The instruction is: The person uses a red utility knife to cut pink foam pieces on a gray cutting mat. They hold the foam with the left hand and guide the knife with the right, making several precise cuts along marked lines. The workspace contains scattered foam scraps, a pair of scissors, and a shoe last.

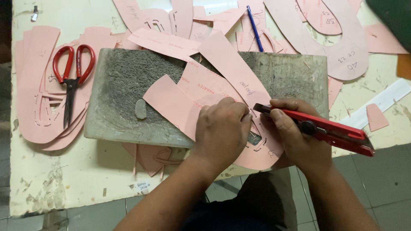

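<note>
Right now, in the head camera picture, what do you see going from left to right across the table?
Red scissors → small grey scrap on the cutting board → left hand → right hand → red knife → small pink piece.

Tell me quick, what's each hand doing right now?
Left hand: fingers curled, pressing down on the pink paper pattern, not gripping it.
Right hand: closed around the red utility knife.

Red utility knife [325, 130] in right hand [295, 137], over pink card [205, 92]

Soft, even overhead light; sharp focus, faint shadows, no glare.
</note>
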{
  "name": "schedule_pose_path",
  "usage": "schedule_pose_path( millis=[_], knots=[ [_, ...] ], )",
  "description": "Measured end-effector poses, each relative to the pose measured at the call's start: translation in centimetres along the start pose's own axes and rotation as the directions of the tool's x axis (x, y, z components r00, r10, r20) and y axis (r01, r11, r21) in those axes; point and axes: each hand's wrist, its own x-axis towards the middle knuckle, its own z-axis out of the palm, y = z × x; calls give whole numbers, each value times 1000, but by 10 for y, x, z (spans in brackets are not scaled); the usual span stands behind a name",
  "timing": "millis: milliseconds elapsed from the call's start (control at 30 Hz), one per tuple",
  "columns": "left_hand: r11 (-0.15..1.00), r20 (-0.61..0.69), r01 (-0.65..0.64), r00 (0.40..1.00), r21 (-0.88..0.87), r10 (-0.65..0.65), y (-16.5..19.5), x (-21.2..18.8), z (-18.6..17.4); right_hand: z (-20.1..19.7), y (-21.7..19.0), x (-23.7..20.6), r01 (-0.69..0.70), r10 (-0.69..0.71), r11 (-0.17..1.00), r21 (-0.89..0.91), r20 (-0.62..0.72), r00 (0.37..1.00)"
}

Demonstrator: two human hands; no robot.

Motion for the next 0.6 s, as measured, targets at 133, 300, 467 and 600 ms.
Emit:
schedule_pose_path(
  millis=[133,300,467,600],
  knots=[
    [1000,-4,7,1000,0,-7,0,1,1,-3,9,-2,55,-56,994,-91,-8,998],
    [1000,-8,2,1000,-2,-2,-1,1,0,-2,11,-3,109,-111,983,-146,-3,994],
    [1000,-3,3,1000,1,-3,-1,1,1,0,11,-4,98,-98,990,-102,0,995],
    [1000,-28,-9,1000,-5,8,-1,1,2,-1,11,-4,116,-116,981,-153,8,993]
  ],
)
